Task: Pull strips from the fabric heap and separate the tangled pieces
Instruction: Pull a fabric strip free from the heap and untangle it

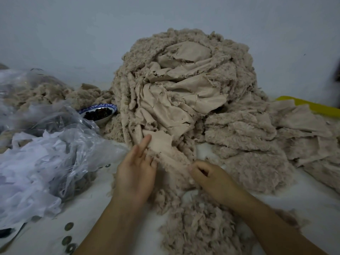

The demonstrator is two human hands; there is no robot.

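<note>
Bowl (98, 113) left of fabric heap (184, 85)

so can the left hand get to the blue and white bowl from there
Probably yes. The left hand lies flat on a strip, and the bowl sits open-topped beyond it; only the edge of the plastic bag crowds the way.

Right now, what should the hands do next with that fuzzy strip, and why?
Probably draw the strip gently toward the body with the right hand, whose fingers pinch its furry edge, while the left hand steadies it. Its far end runs up into the fabric heap.
</note>
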